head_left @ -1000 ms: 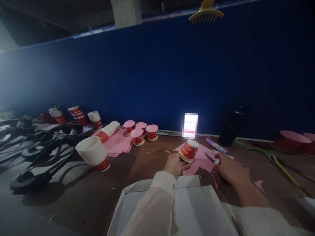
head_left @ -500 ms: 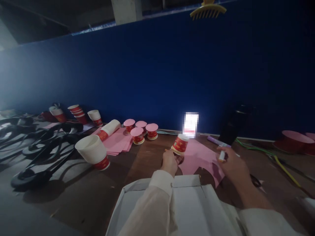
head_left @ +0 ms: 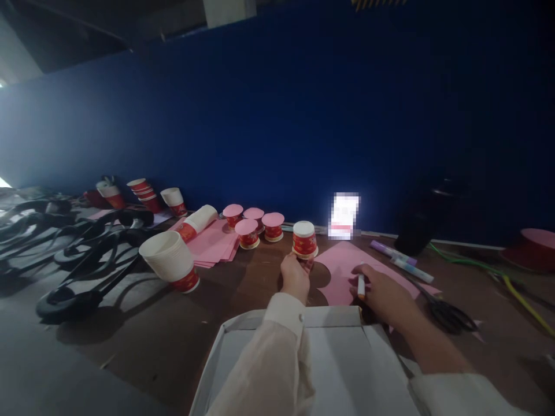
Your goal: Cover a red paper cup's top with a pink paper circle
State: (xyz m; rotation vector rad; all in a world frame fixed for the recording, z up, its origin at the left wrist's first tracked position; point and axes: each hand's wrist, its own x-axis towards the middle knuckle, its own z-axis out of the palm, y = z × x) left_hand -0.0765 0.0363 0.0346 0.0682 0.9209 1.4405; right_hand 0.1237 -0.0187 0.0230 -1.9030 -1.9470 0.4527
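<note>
My left hand (head_left: pixel 296 276) is closed at the lower edge of a red paper cup (head_left: pixel 304 238), which stands upside down with its white bottom up. In my right hand (head_left: pixel 381 294) is a short white pen-like tube (head_left: pixel 361 284) with an orange end, held upright over pink paper (head_left: pixel 347 257) that has round pieces cut out of it. Black-handled scissors (head_left: pixel 451 315) lie to the right of that hand. Several upside-down cups (head_left: pixel 273 226) topped with pink paper discs stand to the left of the held cup.
A lit phone (head_left: pixel 344 215) leans at the blue partition. Purple (head_left: pixel 392 252) and white-blue tubes (head_left: pixel 411 270) lie on the right, by a green-yellow cable (head_left: pixel 505 280). A white cup stack (head_left: pixel 169 257), pink sheets (head_left: pixel 212 247) and black headphones (head_left: pixel 87 271) fill the left. A white box (head_left: pixel 329 358) sits closest to me.
My left hand has moved the cup left, off the pink paper. My right hand has come left with the white tube, away from the other tubes and scissors. The view has shifted slightly.
</note>
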